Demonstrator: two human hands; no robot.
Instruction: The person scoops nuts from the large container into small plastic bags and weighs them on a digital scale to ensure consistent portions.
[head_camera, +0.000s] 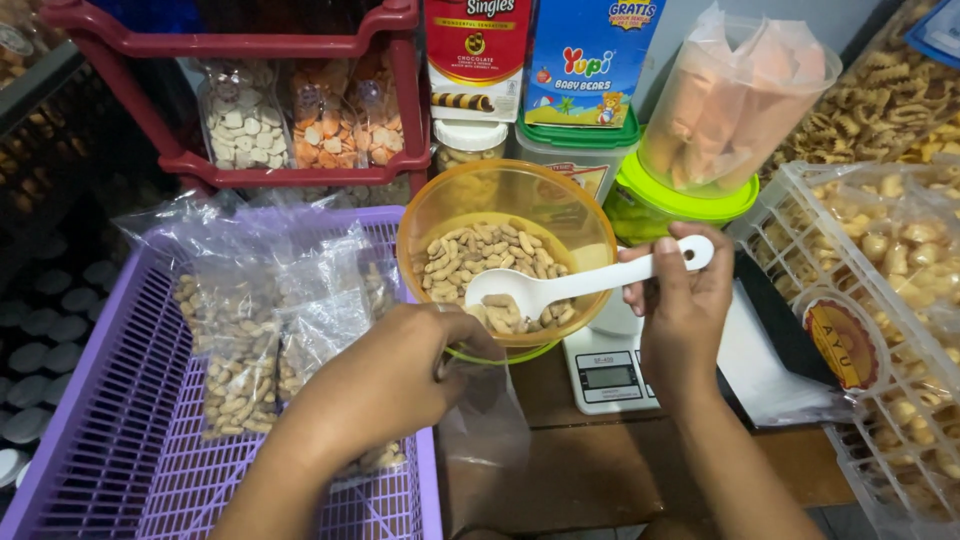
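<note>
My right hand (685, 310) grips a white spoon (585, 285), fingers (665, 262) wrapped shut around its handle, the bowl of the spoon loaded with peanuts (500, 312) and dipped inside the orange bowl (505, 200). That bowl sits on a white scale (610, 375) at the back of the wooden bench (600, 470). My left hand (395, 375) is closed on the mouth of a clear bag (485, 420), pinching it just under the bowl's near rim; the bag hangs below, and I cannot tell how wide its mouth stands.

To my left, a purple basket (120, 440) holds filled bags (235, 360) of the same nuts, lying flat and overlapping. Behind it a red rack (290, 170) carries packets of small biscuits. A tilted plastic jar (735, 95) with a green lid leans to the right of the bowl, and a white crate (890, 300) of snacks stands at the far right.

The risk, as I judge it, lies at the rim: the spoon is heaped, and the bag's mouth is soft and held by one hand only. If it sags or the spoon tips early, nuts would scatter onto the bench or the scale's plate. A push on the bowl could also slide it off the scale, since it overhangs the near edge.
</note>
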